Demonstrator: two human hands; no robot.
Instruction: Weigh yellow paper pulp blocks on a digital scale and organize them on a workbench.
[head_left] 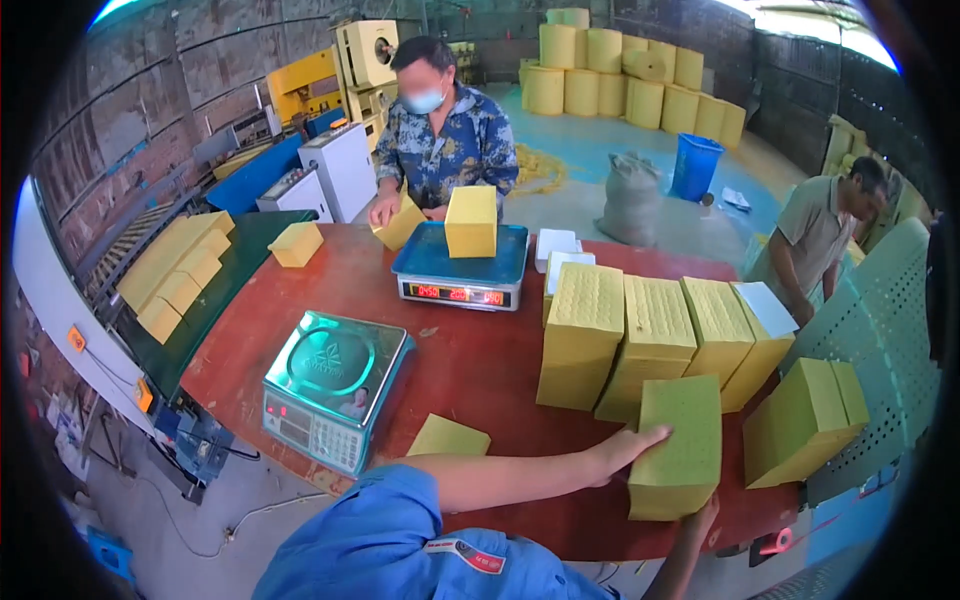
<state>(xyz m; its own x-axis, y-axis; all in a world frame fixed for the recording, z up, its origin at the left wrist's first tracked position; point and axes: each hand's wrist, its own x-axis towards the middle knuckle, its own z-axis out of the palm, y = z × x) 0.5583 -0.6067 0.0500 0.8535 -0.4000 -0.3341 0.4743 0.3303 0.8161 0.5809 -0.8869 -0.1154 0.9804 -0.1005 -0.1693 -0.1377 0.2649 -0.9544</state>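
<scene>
Between my two hands is a thick block of yellow paper (678,440), at the right front of the red table. My left hand (628,452) grips its left side, with the thumb on the top face. My right hand (700,518) holds its lower right corner from below, the fingers partly hidden behind the block. Just beyond it stand several tall stacks of yellow paper (582,340) with dimpled tops. To the right is another pair of yellow stacks (795,425). A thin yellow stack (448,437) lies near my left forearm.
A silver-topped scale (335,360) stands front left on the red table (480,370). Across the table, a masked co-worker (445,140) handles a yellow block beside a blue scale (420,262) bearing another. A perforated grey panel (870,350) borders the right; a green conveyor (240,265) runs left.
</scene>
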